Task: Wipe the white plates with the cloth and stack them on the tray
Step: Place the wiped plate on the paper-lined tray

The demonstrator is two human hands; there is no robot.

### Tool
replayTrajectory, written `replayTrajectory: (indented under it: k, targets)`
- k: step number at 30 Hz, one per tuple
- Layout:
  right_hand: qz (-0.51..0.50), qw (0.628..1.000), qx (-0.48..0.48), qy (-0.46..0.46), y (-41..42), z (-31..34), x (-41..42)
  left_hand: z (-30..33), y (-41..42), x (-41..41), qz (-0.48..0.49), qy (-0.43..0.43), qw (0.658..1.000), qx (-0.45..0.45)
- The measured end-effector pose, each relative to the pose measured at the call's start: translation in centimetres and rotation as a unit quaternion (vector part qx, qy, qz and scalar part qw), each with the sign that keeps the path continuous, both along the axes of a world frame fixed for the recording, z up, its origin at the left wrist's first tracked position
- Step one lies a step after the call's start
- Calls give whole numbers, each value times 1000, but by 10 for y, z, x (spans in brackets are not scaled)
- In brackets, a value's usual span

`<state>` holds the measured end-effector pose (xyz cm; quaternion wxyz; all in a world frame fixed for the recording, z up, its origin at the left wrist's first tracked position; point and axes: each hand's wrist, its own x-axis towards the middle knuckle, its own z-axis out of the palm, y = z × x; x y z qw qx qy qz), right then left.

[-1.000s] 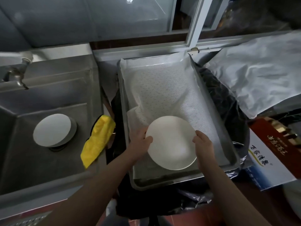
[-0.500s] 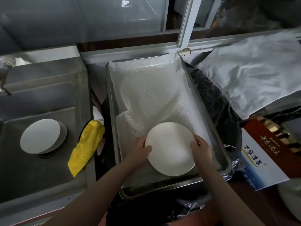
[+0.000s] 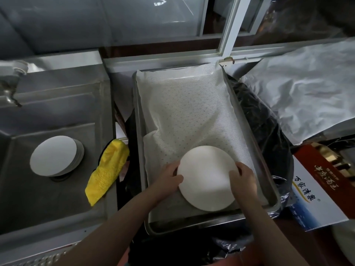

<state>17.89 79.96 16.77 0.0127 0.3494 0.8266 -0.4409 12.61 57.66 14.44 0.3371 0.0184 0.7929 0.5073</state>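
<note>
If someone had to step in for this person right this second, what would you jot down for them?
Hands: the left hand and the right hand each grip an edge of one white plate, held low over the near end of the tray. I cannot tell if it has touched down.
Things: the tray is lined with white dotted paper. A stack of plates sits in the sink. The yellow cloth lies on the sink's right edge, in neither hand.
Done: this looks like the first plate on the tray.
Left: release it, then wipe and stack the sink plates.
</note>
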Motion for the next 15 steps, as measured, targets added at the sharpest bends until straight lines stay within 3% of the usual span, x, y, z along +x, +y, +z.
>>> replayTrajectory:
  k: [7, 15]
  targets:
    - [93, 993, 58, 34, -23, 10, -3, 42, -12, 7, 118, 11, 993, -4]
    - [156, 983, -64, 73, -75, 23, -22, 56, -66, 1, 243, 96, 963, 66]
